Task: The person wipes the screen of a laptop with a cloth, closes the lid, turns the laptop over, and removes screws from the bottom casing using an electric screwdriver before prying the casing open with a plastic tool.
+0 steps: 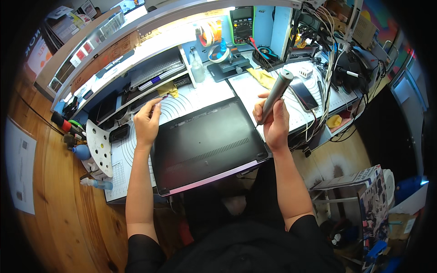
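Observation:
A black laptop (207, 141) lies bottom side up across the worktop in front of me, its vent slots showing and its near edge toward my body. My right hand (275, 125) is closed round a grey pen-shaped electric screwdriver (278, 90), held above the laptop's right edge. The thick end of the tool tilts up and away, while its tip points down by the laptop's far right side. Over the far left corner is my left hand (148, 123), fingers curled and pinched together; whatever they may hold is too small to make out.
A phone (304, 94) with a cable lies to the right, near a yellow cloth (261, 78). Behind stand a clear bottle (196, 67), a clamp holder (234, 63) and a multimeter (241, 25). Loose cables (325, 86) hang at the right. A white perforated rack (98, 148) stands left.

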Demonstrator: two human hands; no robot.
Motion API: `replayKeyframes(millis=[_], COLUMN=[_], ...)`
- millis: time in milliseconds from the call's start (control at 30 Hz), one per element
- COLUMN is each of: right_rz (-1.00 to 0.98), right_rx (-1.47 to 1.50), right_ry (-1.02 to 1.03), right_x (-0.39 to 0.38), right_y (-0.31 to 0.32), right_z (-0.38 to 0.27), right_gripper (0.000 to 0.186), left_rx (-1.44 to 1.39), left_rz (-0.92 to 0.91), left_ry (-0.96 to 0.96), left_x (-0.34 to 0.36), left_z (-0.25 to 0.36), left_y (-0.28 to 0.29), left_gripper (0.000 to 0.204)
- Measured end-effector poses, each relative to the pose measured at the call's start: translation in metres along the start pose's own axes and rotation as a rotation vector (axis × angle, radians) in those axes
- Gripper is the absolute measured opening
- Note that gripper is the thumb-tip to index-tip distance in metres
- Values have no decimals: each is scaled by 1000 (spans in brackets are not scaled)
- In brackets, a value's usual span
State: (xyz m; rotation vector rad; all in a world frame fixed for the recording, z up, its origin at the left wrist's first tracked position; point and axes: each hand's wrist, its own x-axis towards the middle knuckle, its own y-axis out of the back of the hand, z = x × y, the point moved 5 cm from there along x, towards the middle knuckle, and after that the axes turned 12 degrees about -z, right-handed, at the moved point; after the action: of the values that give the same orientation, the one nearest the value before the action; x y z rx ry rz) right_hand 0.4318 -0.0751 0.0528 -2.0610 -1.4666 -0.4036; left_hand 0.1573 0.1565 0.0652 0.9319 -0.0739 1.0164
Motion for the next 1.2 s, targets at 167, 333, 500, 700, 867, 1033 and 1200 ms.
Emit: replayKeyframes(millis=[167,333,500,700,867,1033,1200], right_rz=[38,30,27,42,41,52,42], right_rx=[26,15,-13,-18,-52,-61,-72], right_ry=[-21,-30,-13,-23,-21,-47,-48], right_x=[5,6,5,3,3,3,4], right_y=[-6,-9,-9,-12,-14,-12,-17], right_z=[0,4,5,5,4,4,-1], right_gripper=[53,50,48,48,48,48,49], left_rx=[26,103,160,165,161,168,24], left_rz=[100,129,75,38,52,49,-48], left_ry=[-17,-91,-90,-102,-149,-165,-186], left_x=[-6,-7,-8,-8,-8,-9,-11], left_z=[-29,-21,-15,-12,-9,-5,12], left_y=[9,11,7,4,3,0,-17], left_gripper=[20,20,20,19,19,18,23])
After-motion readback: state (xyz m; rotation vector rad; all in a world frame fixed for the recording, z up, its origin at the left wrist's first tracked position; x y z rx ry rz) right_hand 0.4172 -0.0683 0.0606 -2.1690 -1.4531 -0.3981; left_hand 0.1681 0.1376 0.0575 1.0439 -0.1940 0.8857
